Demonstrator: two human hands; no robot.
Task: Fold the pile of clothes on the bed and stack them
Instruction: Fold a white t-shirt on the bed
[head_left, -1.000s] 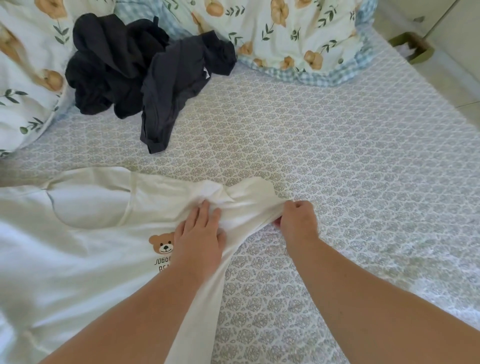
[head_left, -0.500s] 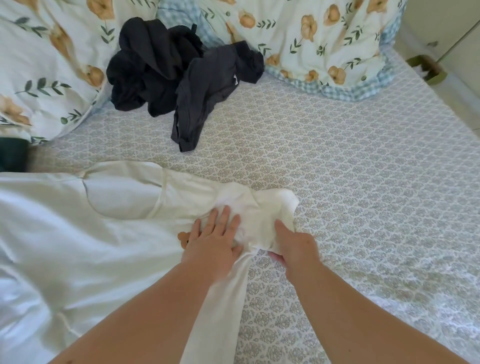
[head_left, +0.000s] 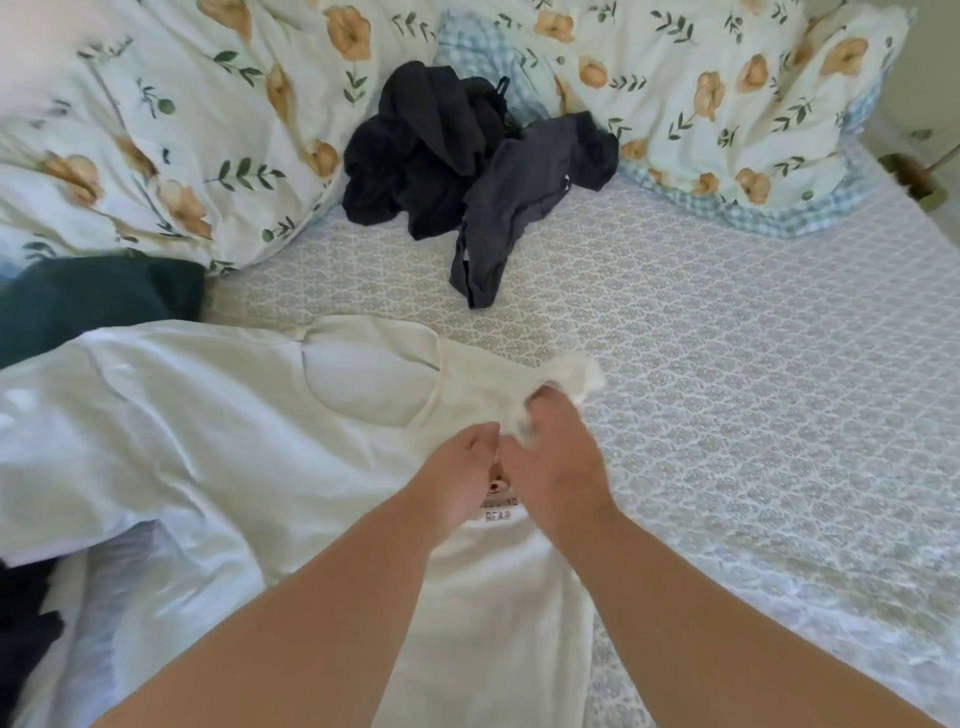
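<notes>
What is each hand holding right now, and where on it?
Right hand grips the white T-shirt by its sleeve. Left hand rests on the shirt's chest; its grip cannot be told.

The right hand (head_left: 558, 457) is blurry, and so is the white shirt's sleeve (head_left: 574, 376) in its grip. Both hands cover most of the bear picture (head_left: 497, 486) and its words. The picture's left edge cuts off the white shirt (head_left: 208, 441) and the dark green cloth (head_left: 93, 304).
</notes>
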